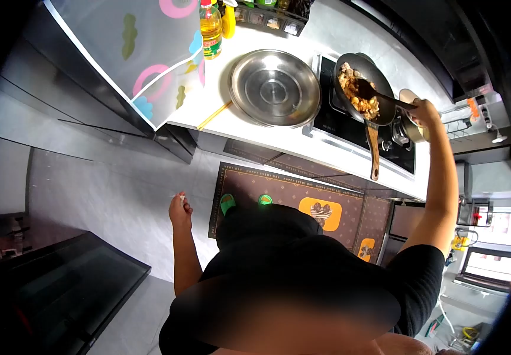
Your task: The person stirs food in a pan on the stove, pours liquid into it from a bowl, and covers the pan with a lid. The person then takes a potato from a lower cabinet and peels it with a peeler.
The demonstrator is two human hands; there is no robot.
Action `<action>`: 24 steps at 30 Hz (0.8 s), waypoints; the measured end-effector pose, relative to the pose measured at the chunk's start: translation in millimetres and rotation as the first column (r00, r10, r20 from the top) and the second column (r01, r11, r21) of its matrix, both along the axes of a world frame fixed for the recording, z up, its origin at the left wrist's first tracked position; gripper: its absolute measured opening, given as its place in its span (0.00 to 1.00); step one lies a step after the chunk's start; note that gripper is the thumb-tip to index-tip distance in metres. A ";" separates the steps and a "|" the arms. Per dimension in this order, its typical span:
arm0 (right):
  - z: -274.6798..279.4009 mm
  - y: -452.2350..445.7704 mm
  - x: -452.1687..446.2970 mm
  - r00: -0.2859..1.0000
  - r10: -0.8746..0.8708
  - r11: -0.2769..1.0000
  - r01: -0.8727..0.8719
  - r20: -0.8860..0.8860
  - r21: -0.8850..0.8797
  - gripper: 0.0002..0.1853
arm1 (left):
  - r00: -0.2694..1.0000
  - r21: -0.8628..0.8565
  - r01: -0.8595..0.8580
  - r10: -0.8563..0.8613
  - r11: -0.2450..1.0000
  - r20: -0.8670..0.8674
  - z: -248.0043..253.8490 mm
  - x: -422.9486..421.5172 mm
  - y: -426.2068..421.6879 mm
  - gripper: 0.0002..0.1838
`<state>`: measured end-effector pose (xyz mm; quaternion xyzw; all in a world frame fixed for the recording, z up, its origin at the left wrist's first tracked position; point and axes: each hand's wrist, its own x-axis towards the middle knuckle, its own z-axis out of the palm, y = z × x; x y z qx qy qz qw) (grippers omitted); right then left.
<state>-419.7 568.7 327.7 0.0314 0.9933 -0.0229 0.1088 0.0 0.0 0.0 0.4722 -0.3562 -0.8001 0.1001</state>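
My right hand (426, 112) is closed around the handle of a dark spatula (396, 102). The spatula's head rests among chunks of browned food (364, 105) in a black wok (378, 76). This wok sits on the stove (332, 121), its wooden handle (374, 151) pointing toward the counter's front edge. Away from the counter, my left hand (181, 211) hangs low over the floor with its fingers curled in. Something small and pale shows at its fingertips, too small to name.
A wide steel basin (275, 89) stands left of the stove, with chopsticks (214, 116) beside it. An oil bottle (211, 32) is at the back, near a patterned cover (149, 53). A pot (412, 121) sits right of the wok. A brown mat (285, 189) lies underfoot.
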 end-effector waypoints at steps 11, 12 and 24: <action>-5.7 57.1 -15.2 0.788 -0.543 0.704 0.616 0.290 -0.353 0.07 | 0.994 0.042 -0.111 0.110 0.993 0.021 20.4 10.7 29.7 0.12; -18.7 49.2 -12.7 0.820 -0.504 0.705 0.572 0.270 -0.420 0.07 | 0.993 0.023 -0.115 0.115 0.993 0.028 23.4 11.7 28.9 0.12; -2.1 -19.1 48.6 0.895 0.408 0.894 -0.352 -0.180 0.277 0.20 | 0.994 -0.013 -0.096 0.097 0.995 0.043 24.4 12.7 21.6 0.12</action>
